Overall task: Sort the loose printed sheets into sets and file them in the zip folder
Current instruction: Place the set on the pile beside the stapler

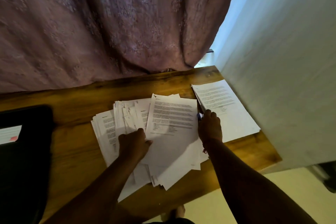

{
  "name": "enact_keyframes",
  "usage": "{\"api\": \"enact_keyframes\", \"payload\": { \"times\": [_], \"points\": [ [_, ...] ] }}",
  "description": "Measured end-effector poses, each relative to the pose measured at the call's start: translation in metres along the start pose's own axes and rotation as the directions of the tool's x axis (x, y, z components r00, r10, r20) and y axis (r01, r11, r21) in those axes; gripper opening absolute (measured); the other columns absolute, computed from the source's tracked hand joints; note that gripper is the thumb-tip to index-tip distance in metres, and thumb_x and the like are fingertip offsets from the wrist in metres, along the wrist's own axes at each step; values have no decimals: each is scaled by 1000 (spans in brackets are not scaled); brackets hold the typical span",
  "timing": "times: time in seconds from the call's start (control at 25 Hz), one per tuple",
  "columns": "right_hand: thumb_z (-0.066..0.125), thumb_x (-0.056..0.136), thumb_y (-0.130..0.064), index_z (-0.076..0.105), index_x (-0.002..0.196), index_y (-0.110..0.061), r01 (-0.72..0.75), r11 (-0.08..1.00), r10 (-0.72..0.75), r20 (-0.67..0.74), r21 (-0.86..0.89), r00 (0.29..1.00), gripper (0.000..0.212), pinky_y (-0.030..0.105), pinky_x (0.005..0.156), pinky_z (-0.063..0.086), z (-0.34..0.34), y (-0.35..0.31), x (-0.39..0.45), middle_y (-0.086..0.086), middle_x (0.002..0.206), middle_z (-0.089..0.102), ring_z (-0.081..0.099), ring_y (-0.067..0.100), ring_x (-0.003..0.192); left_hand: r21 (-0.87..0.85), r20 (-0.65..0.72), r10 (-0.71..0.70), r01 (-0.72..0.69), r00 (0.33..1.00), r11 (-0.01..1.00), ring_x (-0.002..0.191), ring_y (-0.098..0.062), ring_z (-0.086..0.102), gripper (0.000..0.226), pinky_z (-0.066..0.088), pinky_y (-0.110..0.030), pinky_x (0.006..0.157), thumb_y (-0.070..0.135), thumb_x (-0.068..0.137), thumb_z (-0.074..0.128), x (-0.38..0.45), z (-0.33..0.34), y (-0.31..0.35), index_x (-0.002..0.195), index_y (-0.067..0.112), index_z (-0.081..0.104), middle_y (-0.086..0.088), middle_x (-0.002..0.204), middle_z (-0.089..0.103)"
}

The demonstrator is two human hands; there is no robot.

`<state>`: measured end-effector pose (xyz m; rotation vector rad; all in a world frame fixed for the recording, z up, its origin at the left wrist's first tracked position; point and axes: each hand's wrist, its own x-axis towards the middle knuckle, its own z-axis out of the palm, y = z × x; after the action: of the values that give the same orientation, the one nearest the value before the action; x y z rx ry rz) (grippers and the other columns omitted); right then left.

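Left hand (133, 141) curls its fingers round the lower left edge of the top sheet (171, 123), lifting it off a fanned heap of loose sheets (109, 132) in the middle of the wooden desk (72, 151). Right hand (210, 126) rests at three o'clock of the heap, fingers bent over a small blue object (199, 116) that is too blurred to name. At about two o'clock lies a neater stack of sheets (227, 111), touching the white wall (281, 78).

Paper like this is likely light, limp and slippery, and creases easily; a pinch at a corner or edge should part one page, while a flat palm steadies the rest. At nine o'clock sits a dark folder (25, 132), probably the zip folder, with a pale sheet showing inside. A mauve curtain (109, 23) hangs behind the desk at twelve o'clock. The heap overhangs the desk's near edge, so pages could slide to the floor.
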<state>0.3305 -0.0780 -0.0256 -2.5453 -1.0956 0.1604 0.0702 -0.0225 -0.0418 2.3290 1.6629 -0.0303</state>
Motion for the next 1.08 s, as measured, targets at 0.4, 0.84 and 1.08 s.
{"api": "enact_keyframes", "payload": {
  "times": [0.4, 0.84, 1.08],
  "points": [
    [57, 92, -43, 45, 127, -19, 194, 976, -181, 123, -96, 976, 44, 37, 86, 55, 4, 7, 15, 3, 118, 58, 61, 23, 102, -34, 106, -162, 166, 981, 986, 91, -10, 61, 24, 45, -33, 93, 54, 91, 56, -11, -8, 1, 88, 30, 55, 13, 89, 63],
    [50, 95, -42, 45, 131, -20, 479, 878, -478, 69, -3, 876, 42, 42, 100, 49, 11, -20, 3, 6, 132, 48, 48, 27, 122, -166, 218, -257, 295, 942, 941, 88, -10, 61, 18, 54, -31, 84, 44, 89, 65, -16, -18, -11, 87, 28, 58, 9, 93, 64],
    [55, 86, -57, 42, 134, -23, 666, 745, -638, 314, 23, 703, 61, 50, 110, 36, 41, -78, -65, 6, 139, 44, 39, 30, 131, -378, 90, -407, 409, 909, 830, 91, -14, 64, 19, 55, -38, 89, 42, 95, 53, -20, -17, -3, 103, 28, 61, 8, 102, 66]
  ]
}}
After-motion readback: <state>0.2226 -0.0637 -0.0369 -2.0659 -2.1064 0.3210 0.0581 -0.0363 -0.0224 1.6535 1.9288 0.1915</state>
